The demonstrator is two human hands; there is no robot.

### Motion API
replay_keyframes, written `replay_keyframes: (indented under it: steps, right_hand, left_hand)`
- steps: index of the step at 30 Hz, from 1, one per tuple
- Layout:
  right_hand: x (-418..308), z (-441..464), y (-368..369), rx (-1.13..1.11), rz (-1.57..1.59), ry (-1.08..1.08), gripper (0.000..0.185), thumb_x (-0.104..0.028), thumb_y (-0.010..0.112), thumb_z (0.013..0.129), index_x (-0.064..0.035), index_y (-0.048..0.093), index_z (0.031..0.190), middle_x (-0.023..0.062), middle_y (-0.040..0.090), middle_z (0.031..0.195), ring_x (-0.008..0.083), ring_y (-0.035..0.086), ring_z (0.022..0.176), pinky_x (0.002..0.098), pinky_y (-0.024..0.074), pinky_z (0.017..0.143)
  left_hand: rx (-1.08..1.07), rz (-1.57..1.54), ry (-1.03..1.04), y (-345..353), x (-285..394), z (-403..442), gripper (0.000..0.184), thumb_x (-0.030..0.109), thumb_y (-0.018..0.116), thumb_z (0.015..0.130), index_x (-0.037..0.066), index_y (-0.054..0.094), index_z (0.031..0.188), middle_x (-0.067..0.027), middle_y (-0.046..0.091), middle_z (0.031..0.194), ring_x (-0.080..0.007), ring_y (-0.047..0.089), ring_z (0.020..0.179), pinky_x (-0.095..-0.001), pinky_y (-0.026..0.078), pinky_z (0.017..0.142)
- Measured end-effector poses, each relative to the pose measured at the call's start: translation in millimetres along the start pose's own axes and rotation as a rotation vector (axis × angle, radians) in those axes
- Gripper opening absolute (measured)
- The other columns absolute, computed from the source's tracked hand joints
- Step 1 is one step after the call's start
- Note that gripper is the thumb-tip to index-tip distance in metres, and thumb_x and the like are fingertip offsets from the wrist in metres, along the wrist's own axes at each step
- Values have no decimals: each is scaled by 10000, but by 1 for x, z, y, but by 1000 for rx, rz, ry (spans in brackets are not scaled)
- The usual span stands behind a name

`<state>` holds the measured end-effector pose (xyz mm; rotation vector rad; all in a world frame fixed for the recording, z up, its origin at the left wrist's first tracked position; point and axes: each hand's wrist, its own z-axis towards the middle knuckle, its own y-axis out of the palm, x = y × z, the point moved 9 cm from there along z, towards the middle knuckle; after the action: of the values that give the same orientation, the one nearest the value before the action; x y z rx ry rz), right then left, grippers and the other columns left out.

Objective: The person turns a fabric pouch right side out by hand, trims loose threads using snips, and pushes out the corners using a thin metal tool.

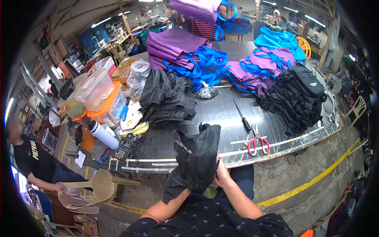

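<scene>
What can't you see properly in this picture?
All in the head view:
- Left hand: hidden by the black bag.
- Right hand: some fingers are hidden by the same bag.
- Purple bag: its top is cut off by the picture's upper edge.
- Person in stripes: the head is hidden behind that purple bag.
- Calculator: its numbers are too small to read.

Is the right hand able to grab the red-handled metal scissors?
Probably yes: nothing seems to lie between the right hand and the scissors, but it holds the black fabric piece.
</scene>
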<state>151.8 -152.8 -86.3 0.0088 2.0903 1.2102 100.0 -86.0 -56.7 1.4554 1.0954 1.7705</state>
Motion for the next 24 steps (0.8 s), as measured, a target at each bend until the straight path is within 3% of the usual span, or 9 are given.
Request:
replay_keyframes:
  steps: [4, 7, 9, 14, 19, 22, 24]
  right_hand:
    - [0, -4, 11, -5, 37, -47, 612, -461, 438, 1115, 21, 490, 1489, 140, 583, 1474, 245, 589, 1315, 383, 477, 1122]
    - [-20, -3, 10, 22, 62, -91, 603, -480, 405, 1120, -9, 507, 1484, 136, 590, 1470, 270, 592, 1316, 415, 463, 1142]
    - [-38, -7, 9, 53, 29, -118, 610, -474, 450, 1109, 38, 544, 1426, 160, 659, 1371, 280, 656, 1222, 407, 515, 1077]
    - [-55, -5, -22, 156, -193, -234, 584, -496, 477, 1097, 29, 640, 1293, 132, 744, 1178, 239, 731, 1023, 353, 595, 898]
    - [-88, -26, 7, -63, -57, -60, 551, -474, 456, 1107, 15, 649, 1270, 128, 754, 1088, 202, 747, 874, 321, 615, 684]
    - [-99, -35, 21, -122, -169, 1, 550, -438, 438, 1118, 53, 611, 1294, 137, 742, 1059, 226, 740, 858, 348, 626, 692]
    - [-104, -36, 31, -255, -240, 27, 508, -383, 456, 1122, 52, 579, 1352, 134, 730, 1105, 216, 726, 927, 325, 612, 705]
  left_hand:
    - [9, -17, -17, 0, -6, 0, 604, 376, 452, 1103, 15, 367, 1579, -188, 473, 1562, -339, 515, 1380, -485, 422, 1179]
    - [11, -19, -20, 0, -13, 5, 606, 375, 455, 1103, 12, 365, 1579, -192, 473, 1561, -340, 517, 1379, -486, 424, 1177]
    - [19, -26, -23, 0, -17, 7, 607, 374, 457, 1102, 10, 364, 1579, -194, 473, 1561, -341, 518, 1378, -487, 426, 1176]
    - [0, -44, -12, 0, -12, 14, 610, 371, 462, 1101, 6, 361, 1579, -200, 474, 1559, -343, 521, 1375, -490, 430, 1173]
    - [-115, -105, 80, 5, 42, 34, 613, 368, 467, 1100, 2, 358, 1580, -205, 474, 1557, -346, 524, 1373, -492, 435, 1169]
    - [-158, -77, 122, 7, 66, 44, 615, 366, 471, 1099, -1, 356, 1580, -209, 474, 1556, -347, 525, 1372, -494, 438, 1167]
    - [-1, 309, 212, -3, 70, 46, 587, 350, 492, 1093, -14, 406, 1546, -213, 512, 1522, -344, 563, 1332, -479, 470, 1138]
